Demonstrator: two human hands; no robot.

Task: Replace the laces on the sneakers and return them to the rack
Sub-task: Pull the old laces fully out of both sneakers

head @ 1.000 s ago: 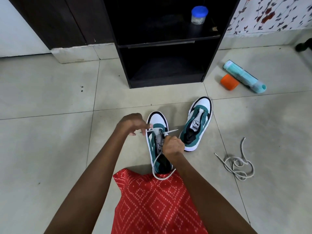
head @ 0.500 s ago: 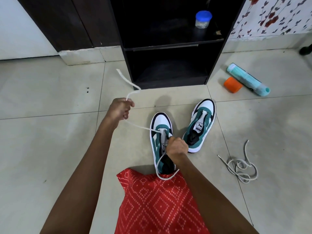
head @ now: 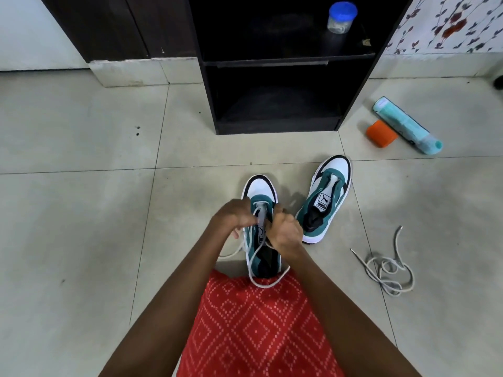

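Observation:
Two teal, white and black sneakers stand on the tiled floor. The near sneaker (head: 260,190) is in front of my knees, with a white lace (head: 265,282) threaded through its lowest eyelets and looping out past the heel. My left hand (head: 231,217) pinches the lace at the shoe's left side. My right hand (head: 285,231) grips the lace over the tongue. The second sneaker (head: 328,197) lies to the right with no lace. A loose grey-white lace (head: 389,270) is tangled on the floor at the right. The dark shoe rack (head: 275,61) stands ahead.
A clear jar with a blue lid (head: 341,17) sits on the rack's upper shelf. A teal spray can (head: 405,125) and its orange cap (head: 381,133) lie on the floor right of the rack. My red patterned clothing (head: 253,327) fills the bottom centre.
My left hand had pulled the lace out high and to the left; it has now come back down to the sneaker beside my right hand, and the lace hangs slack at the left.

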